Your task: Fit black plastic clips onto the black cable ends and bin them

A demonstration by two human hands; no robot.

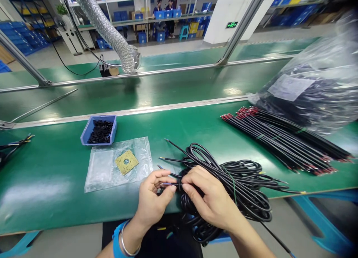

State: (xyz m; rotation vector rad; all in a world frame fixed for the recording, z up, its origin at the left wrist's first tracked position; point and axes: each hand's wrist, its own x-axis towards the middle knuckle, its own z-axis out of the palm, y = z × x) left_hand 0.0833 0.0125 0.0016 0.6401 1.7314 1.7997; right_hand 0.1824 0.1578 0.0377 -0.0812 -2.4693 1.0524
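In the head view, my left hand point(155, 198) and my right hand point(207, 194) meet at the front of the green bench. Between their fingertips is the end of a black cable, with purplish inner wires point(167, 183) showing at my left fingers. A small black ring-like part point(179, 184) sits around the cable where the two hands meet. My right thumb and fingers pinch at this part, while my left thumb and fingers close round the cable end. Coiled black cables point(237, 176), tied with green, lie beside and under my right hand.
A blue bin point(114, 129) holds small black parts. Near it, a yellow sponge point(131, 166) lies on a clear plastic bag point(96, 168). Red-tipped black cables point(274, 135) and a large plastic sack point(316, 86) occupy the right side. A silver duct point(109, 30) hangs above.
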